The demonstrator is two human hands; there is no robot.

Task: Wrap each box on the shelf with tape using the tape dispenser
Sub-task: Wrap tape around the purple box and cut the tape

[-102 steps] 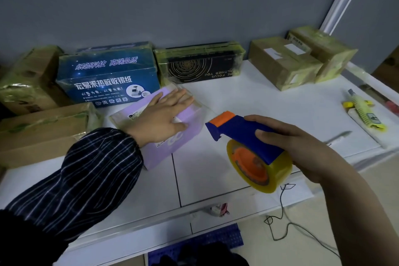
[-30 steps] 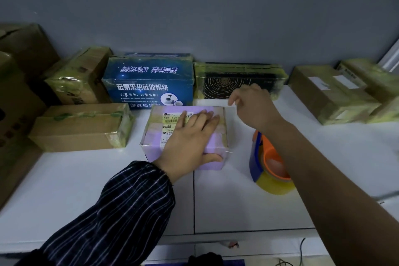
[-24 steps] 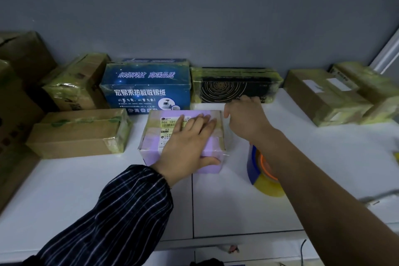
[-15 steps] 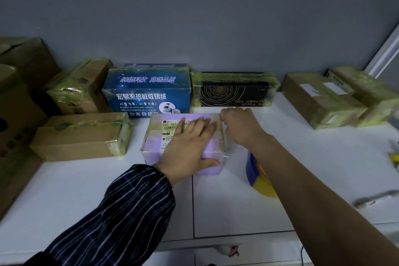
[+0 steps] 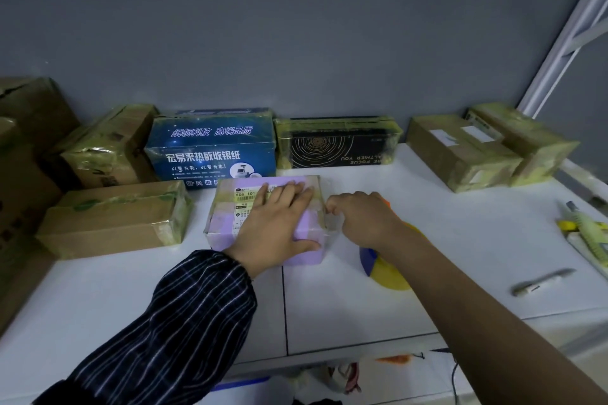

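A white shelf (image 5: 444,240) of flat panels ran along a grey wall (image 5: 296,43), with a white upright post (image 5: 559,43) at its right end. Taped boxes lined the back edge: brown cartons at the back left corner, a blue box (image 5: 210,148) with white Chinese lettering, a black box (image 5: 335,143) with a spiral pattern, and two brown cartons (image 5: 487,148) toward the back right corner. A pale purple box (image 5: 227,227), bearing a printed label and bands of clear tape, sat mid-shelf just in front of the blue box. The left hand (image 5: 279,223), in a striped sleeve, lay flat and spread on its top. The right hand (image 5: 358,217) was curled, fingertips pinched at the box's right edge; what they held could not be told. The tape dispenser (image 5: 385,273), blue with a yellow roll, stood on the shelf just right of the purple box, partly hidden beneath the right forearm.
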